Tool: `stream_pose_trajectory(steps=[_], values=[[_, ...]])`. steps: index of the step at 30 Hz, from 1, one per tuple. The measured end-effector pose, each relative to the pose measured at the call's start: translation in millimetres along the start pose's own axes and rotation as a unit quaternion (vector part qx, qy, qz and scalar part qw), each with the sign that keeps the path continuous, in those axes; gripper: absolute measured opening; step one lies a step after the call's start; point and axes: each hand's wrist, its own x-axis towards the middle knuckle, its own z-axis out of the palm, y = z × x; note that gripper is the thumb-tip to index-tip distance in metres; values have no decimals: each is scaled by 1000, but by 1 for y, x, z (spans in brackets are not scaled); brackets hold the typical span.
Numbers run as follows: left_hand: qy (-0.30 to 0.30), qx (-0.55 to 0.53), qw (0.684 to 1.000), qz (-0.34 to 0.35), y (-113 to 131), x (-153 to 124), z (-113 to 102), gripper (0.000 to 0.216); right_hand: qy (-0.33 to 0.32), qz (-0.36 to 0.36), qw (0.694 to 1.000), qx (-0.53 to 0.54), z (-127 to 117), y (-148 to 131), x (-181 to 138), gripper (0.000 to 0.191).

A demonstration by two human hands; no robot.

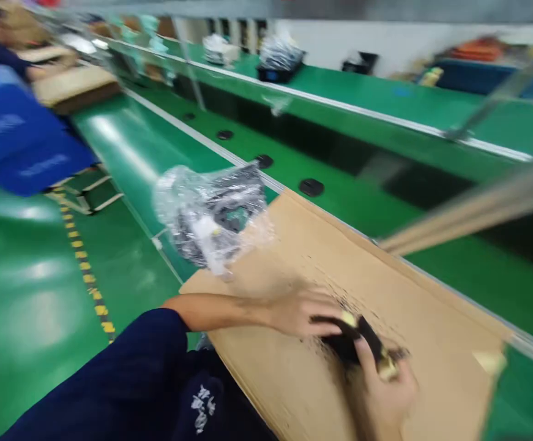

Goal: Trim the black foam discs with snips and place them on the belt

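Note:
Over a sheet of brown cardboard (431, 318), my left hand (305, 311) grips the left side of a black part (343, 348) with its fingers curled over it. My right hand (388, 389) holds the right side of the same part, thumb along its top. Pale yellow bits, perhaps foam or tape, show at the part's upper edge and near my right fingers. Motion blurs the part, and I cannot tell its exact kind. Small dark crumbs lie scattered on the cardboard around both hands.
Beyond my left arm, clear plastic bags (215, 220) with dark parts inside lie at the cardboard's far end. A slanting post (472, 211) stands at the right. Bagged parts (281, 56) sit on the green shelf (339, 92). Another person works at far left near a cardboard box (76, 86) and blue bins (22, 135).

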Motion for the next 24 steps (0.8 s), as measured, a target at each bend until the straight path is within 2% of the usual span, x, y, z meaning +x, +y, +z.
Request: stream_pose_trajectory(steps=[2, 4, 7, 9, 14, 20, 24], values=[[91, -79, 993, -2, -4, -10, 7, 28, 22, 20, 999, 19, -2, 0, -7, 38], [133, -166, 976, -56, -5, -18, 12, 31, 41, 48, 998, -2, -2, 0, -10, 41], [145, -283, 938, -140, -2, -24, 15, 38, 37, 83, 996, -17, 1, 2, -13, 42], [140, -315, 924, -167, 0, -25, 16, 36, 20, 96, 995, -12, 4, 3, -17, 42], [120, -271, 937, -184, 0, -25, 14, 32, -20, 103, 994, 19, 8, 1, -21, 41], [125, -179, 965, -143, 2, -29, 13, 32, -37, 111, 992, 38, 9, -1, -20, 40], [155, -208, 957, -133, 6, -28, 11, 38, -27, 117, 992, 41, 8, 0, -20, 40]])
